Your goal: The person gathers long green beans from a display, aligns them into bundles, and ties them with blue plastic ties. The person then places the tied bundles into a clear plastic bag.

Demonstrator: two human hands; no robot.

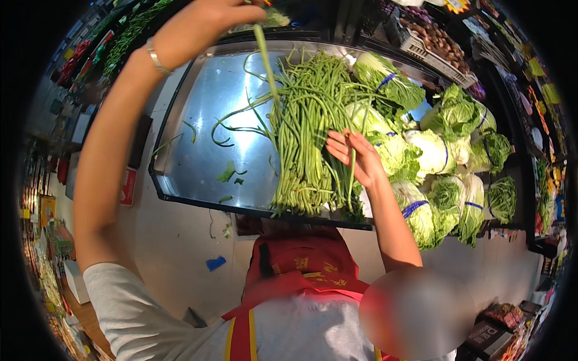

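Raised at the top edge, my left hand (208, 19) is closed on a long green bean (265, 55) that hangs down toward the pile; its fingertips are partly cut off by the frame. My right hand (360, 157) is at the pile's right side, thumb and fingers lightly closed around a thin long bean (351, 180) that runs down past the palm. Between my arms, a thick pile of long beans (301, 138) lies lengthwise on a shiny metal display tray (205, 150). Several loose beans curl out from its left side.
Heads of Chinese cabbage (430, 153) tied with blue bands crowd the tray's right side. Leaf scraps (227, 171) lie on the metal. A crate of brown produce (430, 39) stands at the far right. On the floor lies a blue scrap (215, 263). My red apron (304, 259) is close to the tray's front edge.
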